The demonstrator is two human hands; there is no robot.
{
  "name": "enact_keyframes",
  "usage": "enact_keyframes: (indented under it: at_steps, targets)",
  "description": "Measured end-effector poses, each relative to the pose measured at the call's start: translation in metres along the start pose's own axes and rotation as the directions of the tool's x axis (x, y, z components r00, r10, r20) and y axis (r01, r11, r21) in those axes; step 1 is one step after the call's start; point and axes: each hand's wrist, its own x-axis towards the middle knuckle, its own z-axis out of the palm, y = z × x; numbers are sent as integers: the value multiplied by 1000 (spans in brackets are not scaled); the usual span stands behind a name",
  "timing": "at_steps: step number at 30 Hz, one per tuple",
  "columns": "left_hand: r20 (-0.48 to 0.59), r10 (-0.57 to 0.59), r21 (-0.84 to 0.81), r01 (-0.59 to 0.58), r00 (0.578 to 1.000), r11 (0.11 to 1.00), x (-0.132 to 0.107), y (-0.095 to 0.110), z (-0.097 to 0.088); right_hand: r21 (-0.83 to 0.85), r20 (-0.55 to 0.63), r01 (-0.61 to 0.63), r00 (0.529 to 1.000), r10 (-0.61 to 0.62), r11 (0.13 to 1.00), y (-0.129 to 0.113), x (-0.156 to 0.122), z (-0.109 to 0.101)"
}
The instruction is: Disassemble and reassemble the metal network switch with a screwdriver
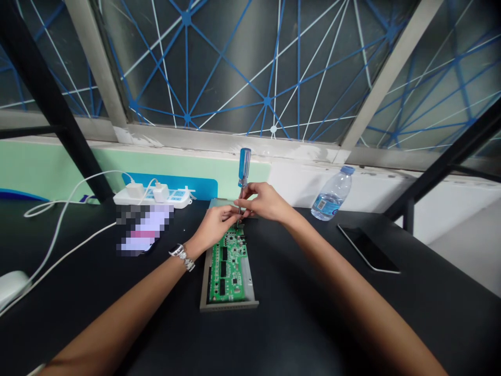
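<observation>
A screwdriver [245, 166] with a clear blue handle stands nearly upright, its tip down at the far end of a green circuit board [235, 261]. Thumb and fingers of my right hand [266, 201] are closed on its metal shaft, just below the handle. Lower down, my left hand [215, 227] pinches around the shaft close to the board; the fingertips partly cover each other. The board lies in a shallow grey metal case [205, 292] on the black desk. What the screwdriver tip touches is hidden by the fingers.
A white power strip [180, 197] with plugged chargers and cables sits at the back left, a lit phone [144, 232] before it. On the right are a water bottle [332, 196] and a dark-screened phone [366, 248]. A white object [13, 287] rests far left.
</observation>
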Motion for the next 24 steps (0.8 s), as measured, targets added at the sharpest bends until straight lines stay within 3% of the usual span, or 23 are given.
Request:
enact_keyframes:
  at_steps: [17,24]
  targets:
    - [3,18,61,-18,1000,998,4,-7,4,110,122,-33,992,20,993,-3,-1,2]
    - [12,-38,-87,39,999,995,7,-9,7,114,105,-66,993,54,991,-4,1,3]
